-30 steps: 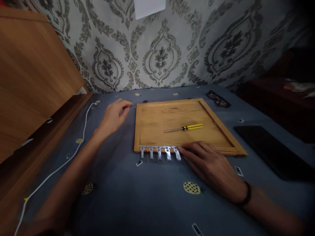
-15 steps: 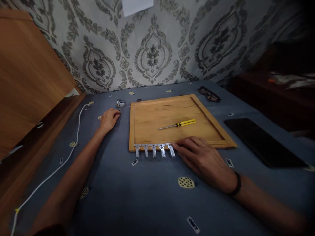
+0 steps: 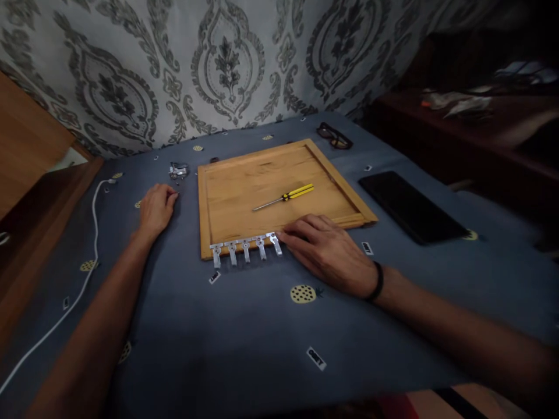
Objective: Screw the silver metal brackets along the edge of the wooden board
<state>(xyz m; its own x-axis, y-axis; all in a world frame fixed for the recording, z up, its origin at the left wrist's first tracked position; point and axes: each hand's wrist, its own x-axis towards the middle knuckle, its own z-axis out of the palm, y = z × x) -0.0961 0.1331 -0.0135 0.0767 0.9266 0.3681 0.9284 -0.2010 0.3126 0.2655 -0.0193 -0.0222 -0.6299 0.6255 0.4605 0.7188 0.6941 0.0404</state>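
Along the near edge of a framed wooden panel (image 3: 271,174) several silver metal hinge pieces (image 3: 246,250) sit in a row, their arms hanging over the edge. My right hand (image 3: 327,250) rests at the panel's front, its fingertips pinched at the end of the rightmost hinge piece (image 3: 276,243). Left of the panel, my left hand (image 3: 157,210) lies on the cloth, fingers curled and pressed together; whatever they hold is too small to name. Just beyond it are a small pile of metal hardware (image 3: 178,170) and tiny loose bits. A yellow-handled screwdriver (image 3: 286,196) lies on the panel.
Blue patterned cloth (image 3: 209,337) covers the surface. A black flat slab (image 3: 413,205) lies at right, and eyeglasses (image 3: 334,136) at the back. A white cable (image 3: 94,233) runs down the left beside a wooden cabinet (image 3: 30,139). Patterned fabric (image 3: 227,64) hangs behind.
My view has turned right and down, so everything appears farther left and higher. Both hands stay in about the same places relative to the panel and the hardware.
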